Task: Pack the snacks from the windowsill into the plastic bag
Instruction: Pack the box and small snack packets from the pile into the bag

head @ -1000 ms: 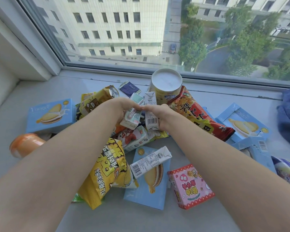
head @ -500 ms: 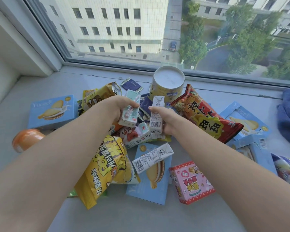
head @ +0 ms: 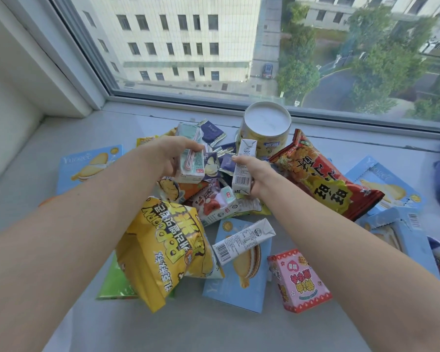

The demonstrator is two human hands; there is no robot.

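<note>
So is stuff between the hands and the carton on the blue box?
Nothing covers the lying carton; it rests atop the blue box, bare from above. But the left hand grips a green carton and the right hand a white carton.

- Windowsill (head: 214, 331): bears 1 snack pile in front of the window.
- Round tub (head: 266, 123): behind the pile, nearest the window.
- Popcorn bag (head: 168, 250): front left.
- Large snack bag (head: 323, 179): right of the tub.
- Lying carton (head: 241, 243): on the flat box (head: 236, 283), front centre.
- Small box (head: 299, 280): just right of the flat box.
- Left hand (head: 173, 156) holds the left carton (head: 189, 161) and right hand (head: 257, 171) holds the right carton (head: 243, 166), side by side above the pile centre.
</note>
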